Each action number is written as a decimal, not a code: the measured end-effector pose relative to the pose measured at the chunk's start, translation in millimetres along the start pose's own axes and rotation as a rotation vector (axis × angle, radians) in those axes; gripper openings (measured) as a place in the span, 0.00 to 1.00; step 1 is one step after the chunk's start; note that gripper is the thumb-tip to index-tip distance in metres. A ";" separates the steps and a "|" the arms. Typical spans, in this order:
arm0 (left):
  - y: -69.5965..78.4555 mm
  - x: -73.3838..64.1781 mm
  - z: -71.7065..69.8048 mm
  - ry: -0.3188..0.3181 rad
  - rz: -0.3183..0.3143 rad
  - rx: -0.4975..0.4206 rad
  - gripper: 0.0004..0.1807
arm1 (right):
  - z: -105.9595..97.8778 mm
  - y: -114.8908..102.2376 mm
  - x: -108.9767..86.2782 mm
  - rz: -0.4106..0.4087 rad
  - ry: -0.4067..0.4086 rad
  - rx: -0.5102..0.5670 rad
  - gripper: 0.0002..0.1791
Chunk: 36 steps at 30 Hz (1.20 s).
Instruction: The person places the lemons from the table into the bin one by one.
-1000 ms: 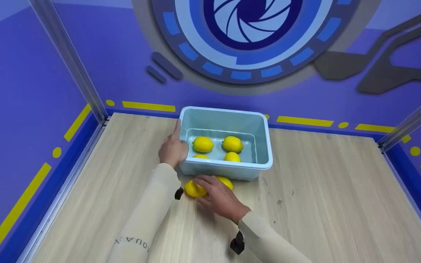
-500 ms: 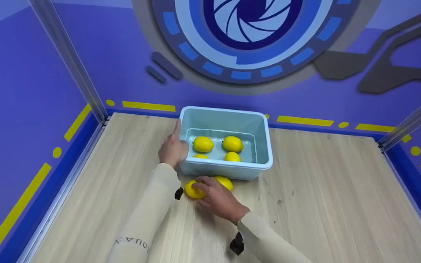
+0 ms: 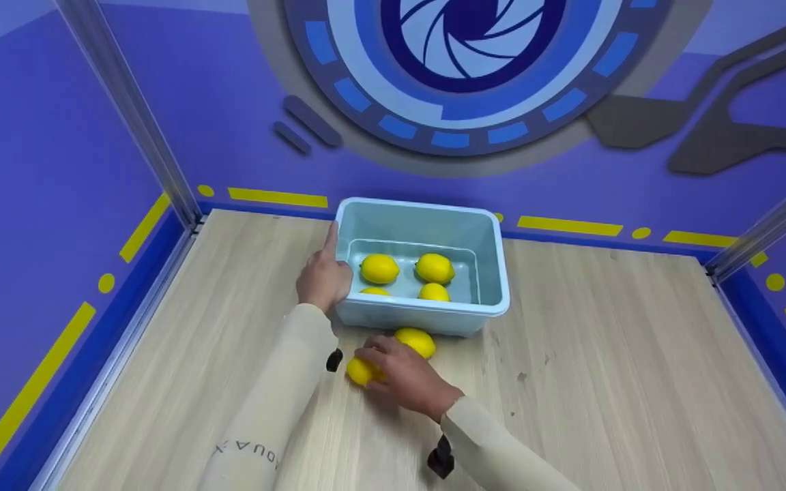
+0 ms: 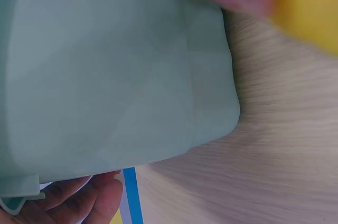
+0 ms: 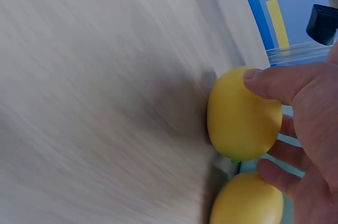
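Observation:
A light blue plastic bin (image 3: 410,316) stands on the table with several yellow lemons (image 3: 379,269) inside. My left hand (image 3: 323,279) grips its left rim, index finger laid along the edge and thumb over it. In the left wrist view, fingers (image 4: 87,197) curl below the rim outside. In front of the bin, my right hand (image 3: 410,375) holds a lemon (image 5: 240,121) between thumb and fingers; part of it is covered in the head view. Another lemon (image 3: 417,343) lies between that hand and the bin's front wall, right by the ring and little fingers.
The wooden tabletop (image 3: 625,354) is bounded by a purple-blue back wall (image 3: 570,191) and side walls, with metal posts (image 3: 140,129) at the corners. The bin stands close to the back wall. Black straps (image 3: 441,457) hang from both wrists.
My right hand has drawn the held lemon slightly toward me, away from the bin, so the other lemon shows more. The left hand and bin stay put.

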<state>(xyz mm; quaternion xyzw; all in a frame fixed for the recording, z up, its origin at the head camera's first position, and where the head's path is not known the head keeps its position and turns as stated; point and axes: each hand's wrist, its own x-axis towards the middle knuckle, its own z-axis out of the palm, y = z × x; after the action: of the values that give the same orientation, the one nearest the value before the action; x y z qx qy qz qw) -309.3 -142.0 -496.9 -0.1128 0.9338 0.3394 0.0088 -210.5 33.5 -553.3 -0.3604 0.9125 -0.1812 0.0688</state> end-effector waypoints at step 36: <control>-0.8 0.8 -1.3 -0.028 -0.011 -0.002 0.41 | 6.1 3.6 -1.1 0.050 -0.064 0.055 0.31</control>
<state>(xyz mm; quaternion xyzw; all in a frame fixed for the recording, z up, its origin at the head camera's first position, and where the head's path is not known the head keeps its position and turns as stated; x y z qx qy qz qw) -309.7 -143.6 -496.5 -0.1132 0.9326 0.3420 0.0237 -210.4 35.0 -560.3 -0.3410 0.9132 -0.1925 0.1125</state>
